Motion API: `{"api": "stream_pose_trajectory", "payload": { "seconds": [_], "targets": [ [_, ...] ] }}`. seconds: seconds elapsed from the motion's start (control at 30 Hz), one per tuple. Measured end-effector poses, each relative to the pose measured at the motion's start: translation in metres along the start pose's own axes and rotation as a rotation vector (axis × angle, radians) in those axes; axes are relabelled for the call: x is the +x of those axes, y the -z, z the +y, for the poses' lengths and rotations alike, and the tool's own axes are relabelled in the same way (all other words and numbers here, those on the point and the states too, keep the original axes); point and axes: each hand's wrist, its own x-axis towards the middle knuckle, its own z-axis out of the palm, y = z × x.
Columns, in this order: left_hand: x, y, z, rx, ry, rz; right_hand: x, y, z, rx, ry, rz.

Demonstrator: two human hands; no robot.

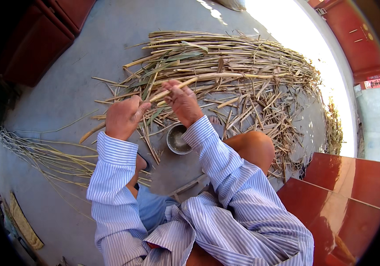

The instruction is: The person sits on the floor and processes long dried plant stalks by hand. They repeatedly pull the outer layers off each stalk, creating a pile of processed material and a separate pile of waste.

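A long tan reed stalk (216, 76) runs at a slant across my two hands. My left hand (123, 117) is closed around its lower part, and the thicker end sticks out toward the lower left. Farther up, my right hand (184, 104) grips the same stalk, its fingers and thumb curled over it; whether it also holds a small tool cannot be made out. Beyond my hands lies a large pile of dry reed stalks (225, 55), with leaves among them. Short broken pieces (261, 111) are strewn on its near side. Just below my right hand sits a round metal bowl (169, 142).
Thin, pale, flexible twigs (52, 155) fan out on the grey floor (74, 93) at left. Dark red furniture (39, 44) stands at the upper left. Glossy red tiles (354, 181) cover a surface at right, near my knee (258, 148). Bright sunlight falls at the upper right.
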Motion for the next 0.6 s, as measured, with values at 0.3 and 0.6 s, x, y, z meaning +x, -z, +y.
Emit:
{"api": "stream_pose_trajectory", "payload": {
  "seconds": [0.3,0.6],
  "targets": [
    [-0.013,0.026,0.005,0.011,-0.055,0.123,0.016,0.06,-0.077,-0.031,0.081,0.372],
    [-0.011,0.014,0.005,0.267,-0.272,0.197,0.032,0.074,-0.09,-0.222,-0.092,0.582]
  ]
}}
